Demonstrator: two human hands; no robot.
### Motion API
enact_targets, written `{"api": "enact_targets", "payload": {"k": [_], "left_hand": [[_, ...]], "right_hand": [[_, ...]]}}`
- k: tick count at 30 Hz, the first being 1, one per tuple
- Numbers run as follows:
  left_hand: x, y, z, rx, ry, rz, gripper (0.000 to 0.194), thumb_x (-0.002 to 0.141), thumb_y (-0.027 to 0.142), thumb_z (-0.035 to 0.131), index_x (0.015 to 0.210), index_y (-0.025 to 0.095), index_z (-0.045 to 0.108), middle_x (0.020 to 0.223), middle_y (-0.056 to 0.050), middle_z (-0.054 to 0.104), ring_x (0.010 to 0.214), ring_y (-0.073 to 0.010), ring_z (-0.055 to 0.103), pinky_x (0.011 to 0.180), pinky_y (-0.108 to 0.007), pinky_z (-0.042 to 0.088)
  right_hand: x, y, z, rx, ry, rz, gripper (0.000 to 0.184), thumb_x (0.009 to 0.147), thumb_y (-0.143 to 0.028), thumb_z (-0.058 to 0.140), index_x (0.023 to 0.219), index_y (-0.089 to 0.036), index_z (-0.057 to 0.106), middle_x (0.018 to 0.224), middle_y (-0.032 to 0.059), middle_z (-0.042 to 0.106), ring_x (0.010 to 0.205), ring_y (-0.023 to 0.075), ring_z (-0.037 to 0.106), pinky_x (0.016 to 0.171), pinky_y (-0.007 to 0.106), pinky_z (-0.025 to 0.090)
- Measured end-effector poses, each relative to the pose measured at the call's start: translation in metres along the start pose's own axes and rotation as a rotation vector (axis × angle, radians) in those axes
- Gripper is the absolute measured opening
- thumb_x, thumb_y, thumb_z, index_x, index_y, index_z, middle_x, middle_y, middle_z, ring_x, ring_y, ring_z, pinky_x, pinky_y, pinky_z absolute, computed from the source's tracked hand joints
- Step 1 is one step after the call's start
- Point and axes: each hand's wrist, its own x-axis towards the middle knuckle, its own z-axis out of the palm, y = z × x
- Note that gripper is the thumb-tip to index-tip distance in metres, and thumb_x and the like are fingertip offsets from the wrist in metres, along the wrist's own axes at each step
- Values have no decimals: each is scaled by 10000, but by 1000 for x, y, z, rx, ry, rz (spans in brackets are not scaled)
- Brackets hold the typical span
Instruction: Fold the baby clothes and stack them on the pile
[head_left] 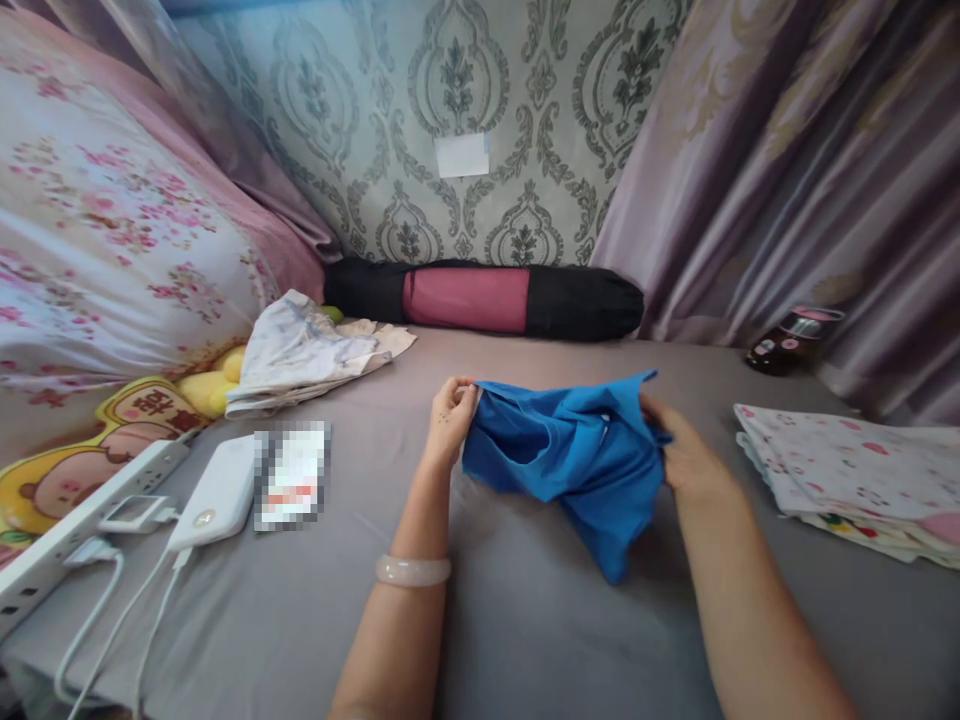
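Observation:
A crumpled piece of blue fabric (577,450) hangs between my two hands, above the grey sheet (525,620). Its exact kind I cannot tell; a fold gapes on its left half and one corner droops low at the right. My left hand (451,415) pinches its upper left corner, fingers closed. On the opposite side my right hand (671,445) grips the edge, with most of its fingers hidden behind the cloth. A pale bangle (412,571) circles my left forearm.
Left lie a white power bank (217,490) with cables, a power strip (90,520), a blurred card (293,475) and folded pale cloth (300,350). A black-and-pink rolled bag (465,298) lies along the wall. Right are a dark bottle (791,340) and folded printed cloth (847,460).

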Motion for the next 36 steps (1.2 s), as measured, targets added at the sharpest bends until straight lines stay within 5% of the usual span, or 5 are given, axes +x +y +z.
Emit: {"api": "enact_targets", "payload": {"k": [6,11,15,20,36], "left_hand": [[-6,-5,6,288,-189,-10,254,789,391,559,842,161,650,603,31,546,553,-98,458,525,-203,328],[-9,-3,9,434,-288,-38,324,818,423,523,877,142,672,701,2,621,669,-132,539,609,-224,401],[-10,7,6,392,-295,-84,416,830,497,517,958,133,672,827,-24,667,784,-153,584,681,-232,437],[-9,16,-12,376,-370,-281,539,807,626,505,968,133,654,864,-61,666,752,-161,607,624,-246,478],[-12,23,-38,521,-774,-408,302,547,422,789,649,174,650,572,19,580,584,-127,543,559,-222,448]], "right_hand": [[6,50,-54,-694,-256,95,131,600,-311,613,612,-199,679,547,9,651,483,147,548,472,244,400],[15,56,-75,-1191,248,-140,173,714,-260,607,542,-241,621,426,25,542,396,157,490,504,292,403],[15,37,-33,-1071,382,-345,271,876,-279,460,968,-215,708,840,122,717,754,260,661,739,372,471],[17,45,19,-836,-93,-390,292,881,-206,466,1036,-266,707,1049,40,724,984,224,659,873,338,484],[25,61,28,-756,-212,-359,188,845,-253,549,900,-231,727,942,43,721,879,198,645,824,324,476]]}}
